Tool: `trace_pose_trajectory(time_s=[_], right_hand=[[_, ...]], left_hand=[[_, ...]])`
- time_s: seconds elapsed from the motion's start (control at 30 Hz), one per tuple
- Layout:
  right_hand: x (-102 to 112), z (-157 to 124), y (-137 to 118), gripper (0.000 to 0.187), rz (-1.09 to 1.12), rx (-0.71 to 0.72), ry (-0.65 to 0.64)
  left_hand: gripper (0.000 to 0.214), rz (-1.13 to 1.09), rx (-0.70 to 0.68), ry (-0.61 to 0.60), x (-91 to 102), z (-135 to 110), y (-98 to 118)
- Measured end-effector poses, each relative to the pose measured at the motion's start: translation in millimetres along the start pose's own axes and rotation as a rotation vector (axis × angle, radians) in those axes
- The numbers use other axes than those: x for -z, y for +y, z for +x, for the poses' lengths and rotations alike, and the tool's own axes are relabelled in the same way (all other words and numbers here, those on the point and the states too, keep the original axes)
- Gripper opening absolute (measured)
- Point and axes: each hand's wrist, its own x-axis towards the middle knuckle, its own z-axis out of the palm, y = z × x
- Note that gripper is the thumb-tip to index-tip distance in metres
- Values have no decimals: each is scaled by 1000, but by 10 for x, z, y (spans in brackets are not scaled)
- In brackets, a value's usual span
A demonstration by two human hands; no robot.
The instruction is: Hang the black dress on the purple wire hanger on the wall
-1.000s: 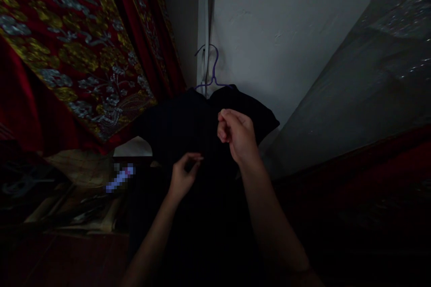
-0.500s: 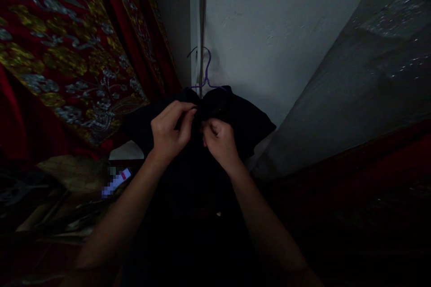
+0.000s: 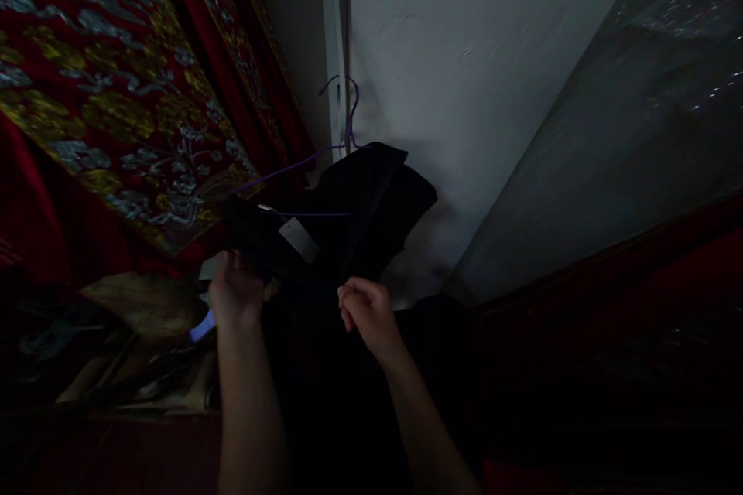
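A black collared shirt [image 3: 377,193] hangs partly on a thin purple wire hanger [image 3: 290,168], its hook caught at a pale upright strip. The shirt's front is spread apart, baring the hanger's left arm and lower bar. Inside the opening dangles a white paper tag [image 3: 298,238]. My left hand [image 3: 236,288] is closed on the shirt's left part, its fingertips partly lost in dark cloth. On the other side, my right hand [image 3: 365,313] is curled shut on the right front edge, below the collar. Dim light hides most of the garment's lower part.
Red cloth with gold and silver embroidery [image 3: 128,108] hangs at the left. A pale wall [image 3: 453,54] stands behind, with clear plastic sheeting [image 3: 627,108] at the right. Low on the left lie a lit phone [image 3: 203,326], partly hidden, and a woven tan item [image 3: 142,305].
My left hand has moved left and down, drawing the shirt's left side off the hanger's arm. My right hand has dropped lower with the other edge. The tag has come into view.
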Motion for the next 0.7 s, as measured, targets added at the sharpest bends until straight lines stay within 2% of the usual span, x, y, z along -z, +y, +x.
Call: trace_pose_trajectory(time_s=[0.1, 0.23, 0.37, 0.5, 0.63, 0.7], right_hand=[[25, -74, 80, 32, 70, -27, 63], [137, -74, 190, 28, 84, -52, 148], [258, -49, 307, 26, -84, -107, 111], [377, -70, 393, 24, -375, -114, 92], [425, -131, 316, 12, -367, 2, 146], [406, -182, 208, 27, -287, 88, 125]], left_hand=[[18, 71, 72, 50, 7, -350, -349], [22, 223, 18, -32, -271, -697, -558], [24, 253, 30, -156, -512, -926, -554], [19, 202, 36, -322, -619, -1093, -508], [15, 326, -115, -521, -714, -1215, -408], [15, 401, -181, -602, -764, -1279, -351]])
